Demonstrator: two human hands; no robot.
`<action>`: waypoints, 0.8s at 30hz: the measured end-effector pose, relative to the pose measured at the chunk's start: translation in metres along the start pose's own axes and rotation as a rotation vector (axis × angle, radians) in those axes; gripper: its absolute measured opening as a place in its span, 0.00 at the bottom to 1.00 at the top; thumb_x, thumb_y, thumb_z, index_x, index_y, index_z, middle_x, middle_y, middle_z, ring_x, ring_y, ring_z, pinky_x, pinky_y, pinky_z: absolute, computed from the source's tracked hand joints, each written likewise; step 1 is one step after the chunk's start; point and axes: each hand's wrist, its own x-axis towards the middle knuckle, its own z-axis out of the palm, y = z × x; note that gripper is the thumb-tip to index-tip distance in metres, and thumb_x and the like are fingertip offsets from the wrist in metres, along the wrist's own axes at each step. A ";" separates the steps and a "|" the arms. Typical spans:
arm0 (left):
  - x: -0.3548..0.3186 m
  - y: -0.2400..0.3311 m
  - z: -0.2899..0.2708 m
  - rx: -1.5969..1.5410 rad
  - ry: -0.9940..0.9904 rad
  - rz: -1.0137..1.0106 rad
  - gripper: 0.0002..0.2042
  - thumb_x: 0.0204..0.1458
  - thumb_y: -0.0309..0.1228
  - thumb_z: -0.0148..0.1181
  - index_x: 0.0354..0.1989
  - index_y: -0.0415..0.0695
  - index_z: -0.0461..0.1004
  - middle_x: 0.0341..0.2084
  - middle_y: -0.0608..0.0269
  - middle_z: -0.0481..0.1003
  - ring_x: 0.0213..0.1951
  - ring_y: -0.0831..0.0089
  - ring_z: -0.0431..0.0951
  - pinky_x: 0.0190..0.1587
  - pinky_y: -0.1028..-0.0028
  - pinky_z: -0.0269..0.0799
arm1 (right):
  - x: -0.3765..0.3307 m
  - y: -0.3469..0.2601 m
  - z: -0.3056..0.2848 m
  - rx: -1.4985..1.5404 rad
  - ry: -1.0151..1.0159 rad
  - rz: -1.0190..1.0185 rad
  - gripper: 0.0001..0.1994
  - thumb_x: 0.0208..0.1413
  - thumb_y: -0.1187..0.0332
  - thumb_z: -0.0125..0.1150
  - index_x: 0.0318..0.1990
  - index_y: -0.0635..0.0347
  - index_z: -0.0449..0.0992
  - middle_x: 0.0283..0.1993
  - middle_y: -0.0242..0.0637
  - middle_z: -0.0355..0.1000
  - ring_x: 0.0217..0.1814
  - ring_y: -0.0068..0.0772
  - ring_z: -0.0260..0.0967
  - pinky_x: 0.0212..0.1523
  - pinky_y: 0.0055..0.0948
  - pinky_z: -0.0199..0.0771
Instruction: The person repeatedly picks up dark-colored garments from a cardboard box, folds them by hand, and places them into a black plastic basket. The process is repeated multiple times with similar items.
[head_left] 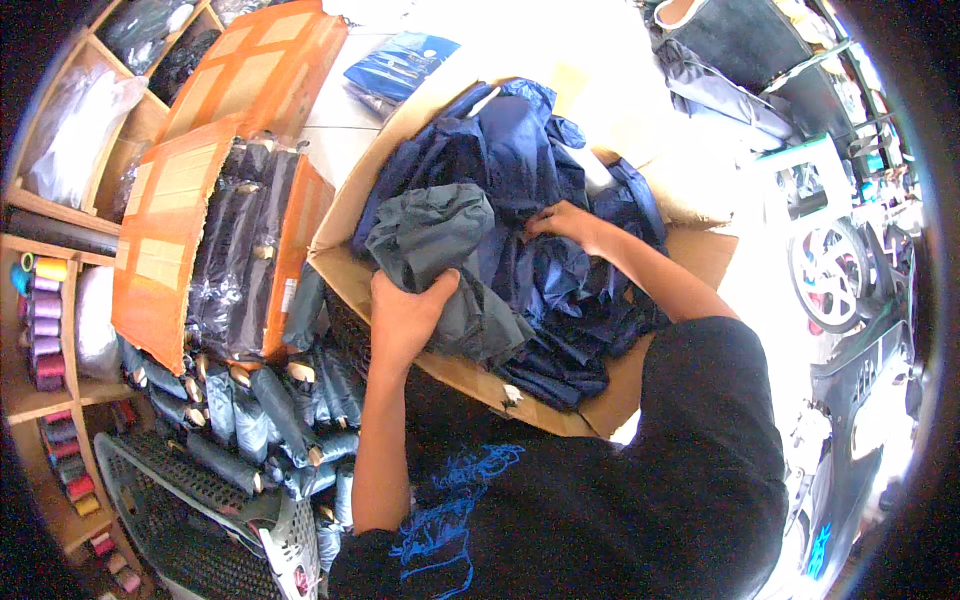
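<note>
My left hand (408, 318) is closed on a crumpled dark grey fabric piece (435, 235), thumb on top, over the near left side of an open cardboard box (345, 205). Thin, shiny navy fabric (515, 125) fills the box in loose folds. Inside it, the fingers of my right hand (565, 226) are curled together on a fold of the navy fabric, their tips partly hidden. The grey piece hangs down toward the box's near edge, lying against the navy folds.
Left of the box, an orange-taped carton (170, 250) holds dark plastic-wrapped bundles (240, 250). Rolled dark bundles (285, 405) pile below it, beside a grey plastic crate (190, 510). Shelves with thread spools (47, 325) line the left. A motorcycle wheel (830, 272) stands at right.
</note>
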 end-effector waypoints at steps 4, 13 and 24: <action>0.000 0.008 0.007 -0.006 -0.004 0.016 0.16 0.42 0.28 0.66 0.40 0.34 0.75 0.38 0.55 0.79 0.40 0.66 0.79 0.47 0.69 0.71 | 0.000 0.003 0.006 0.333 0.079 0.362 0.11 0.49 0.67 0.61 0.39 0.62 0.78 0.34 0.32 0.74 0.38 0.26 0.69 0.42 0.28 0.69; 0.003 0.009 0.012 -0.013 -0.038 0.071 0.16 0.42 0.27 0.66 0.41 0.34 0.75 0.38 0.56 0.79 0.40 0.68 0.78 0.48 0.70 0.70 | -0.004 -0.009 0.018 0.172 -0.143 0.178 0.11 0.48 0.66 0.61 0.37 0.61 0.78 0.35 0.29 0.74 0.40 0.25 0.67 0.46 0.26 0.65; 0.031 0.020 0.036 -0.182 -0.039 0.088 0.27 0.41 0.30 0.70 0.50 0.35 0.68 0.47 0.57 0.73 0.48 0.68 0.72 0.54 0.70 0.65 | -0.062 -0.072 -0.090 0.396 0.441 0.013 0.16 0.50 0.64 0.61 0.46 0.61 0.77 0.40 0.35 0.74 0.46 0.26 0.69 0.51 0.24 0.64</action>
